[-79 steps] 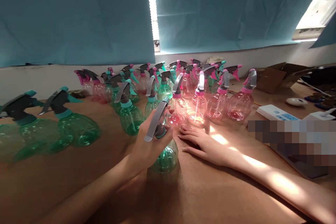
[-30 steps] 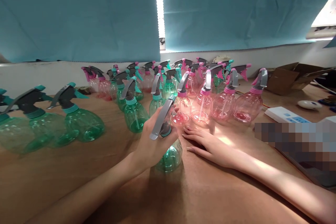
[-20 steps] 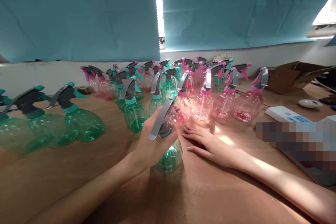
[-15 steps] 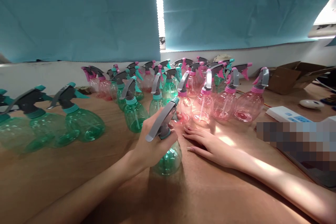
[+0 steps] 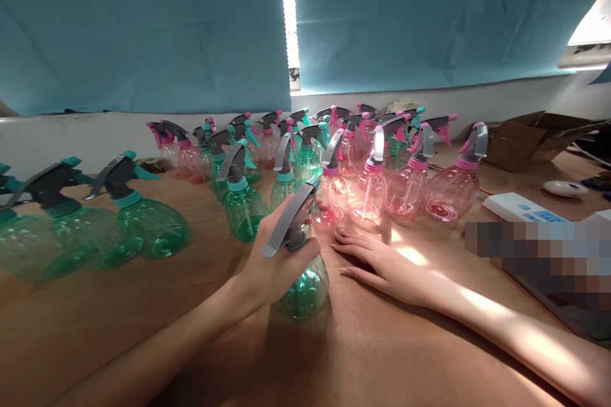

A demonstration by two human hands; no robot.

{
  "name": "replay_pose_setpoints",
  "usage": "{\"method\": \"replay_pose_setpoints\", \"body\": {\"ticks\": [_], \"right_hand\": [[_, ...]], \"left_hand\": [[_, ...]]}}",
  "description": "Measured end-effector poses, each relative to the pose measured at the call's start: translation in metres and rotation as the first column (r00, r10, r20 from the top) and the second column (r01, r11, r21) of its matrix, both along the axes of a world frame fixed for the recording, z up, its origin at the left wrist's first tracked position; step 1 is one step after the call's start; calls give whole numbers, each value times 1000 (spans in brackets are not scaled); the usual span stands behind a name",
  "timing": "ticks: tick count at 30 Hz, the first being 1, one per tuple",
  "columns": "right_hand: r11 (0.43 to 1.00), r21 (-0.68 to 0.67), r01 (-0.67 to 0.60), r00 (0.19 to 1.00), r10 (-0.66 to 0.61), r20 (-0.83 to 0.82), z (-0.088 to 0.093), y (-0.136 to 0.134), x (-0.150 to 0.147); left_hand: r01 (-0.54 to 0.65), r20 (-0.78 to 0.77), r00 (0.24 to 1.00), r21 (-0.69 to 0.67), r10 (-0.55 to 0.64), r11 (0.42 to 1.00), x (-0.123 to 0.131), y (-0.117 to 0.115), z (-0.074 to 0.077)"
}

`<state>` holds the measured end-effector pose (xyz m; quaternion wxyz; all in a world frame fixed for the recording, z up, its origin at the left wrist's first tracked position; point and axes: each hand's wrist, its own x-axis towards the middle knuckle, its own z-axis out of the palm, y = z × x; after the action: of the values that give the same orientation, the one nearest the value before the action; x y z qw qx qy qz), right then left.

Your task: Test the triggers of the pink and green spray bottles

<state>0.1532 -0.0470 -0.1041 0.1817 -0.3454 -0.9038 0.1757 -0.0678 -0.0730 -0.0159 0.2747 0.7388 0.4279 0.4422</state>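
My left hand (image 5: 279,254) is wrapped round the neck of a green spray bottle (image 5: 305,289) with a grey and teal trigger head. The bottle stands upright, or nearly so, at the middle of the table; whether its base touches the wood I cannot tell. My right hand (image 5: 367,254) lies flat on the table just right of it, fingers stretched out, holding nothing. Right behind the hands are a pink spray bottle (image 5: 368,194) and another green spray bottle (image 5: 245,210), among several more of both colours.
Several green bottles (image 5: 153,229) stand at the left. On the right are an open cardboard box (image 5: 520,140), a white power strip (image 5: 520,208), a white computer mouse (image 5: 566,189) and a blurred-out patch. Blue blinds (image 5: 143,25) hang behind the wooden table (image 5: 382,356).
Almost nothing differs. The whole view has shifted very slightly, and both hands keep their places, the left still round the green bottle.
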Motion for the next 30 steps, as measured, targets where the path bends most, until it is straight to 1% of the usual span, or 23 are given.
{"method": "replay_pose_setpoints", "body": {"ticks": [4,7,11,18,24,26,28,30], "right_hand": [[1000,4,-1,1000,1,-19,0,0,0],[1000,3,12,1000,-12,-18,1,0,0],[1000,-7,11,1000,-11,-8,2,-1,-1],[1000,-8,0,1000,0,-26,3,-1,-1],[1000,-12,1,999,-1,-44,3,-2,0],[1000,-15,0,999,-1,-51,3,-2,0],[1000,-21,7,998,-8,-55,3,-2,0],[999,-26,22,999,-23,-44,2,-2,0]], "left_hand": [[-24,21,999,-31,25,999,0,2,-5],[1,37,999,-41,1,999,-1,3,-9],[43,42,998,-38,-42,998,-1,3,-7],[57,24,998,-41,-56,998,-2,4,-7],[79,24,997,-56,-78,995,-2,4,-4],[114,37,993,-81,-111,990,-6,6,-7],[178,83,982,-93,-171,980,-11,9,-12],[219,132,970,-91,-206,972,-16,12,-16]]}}
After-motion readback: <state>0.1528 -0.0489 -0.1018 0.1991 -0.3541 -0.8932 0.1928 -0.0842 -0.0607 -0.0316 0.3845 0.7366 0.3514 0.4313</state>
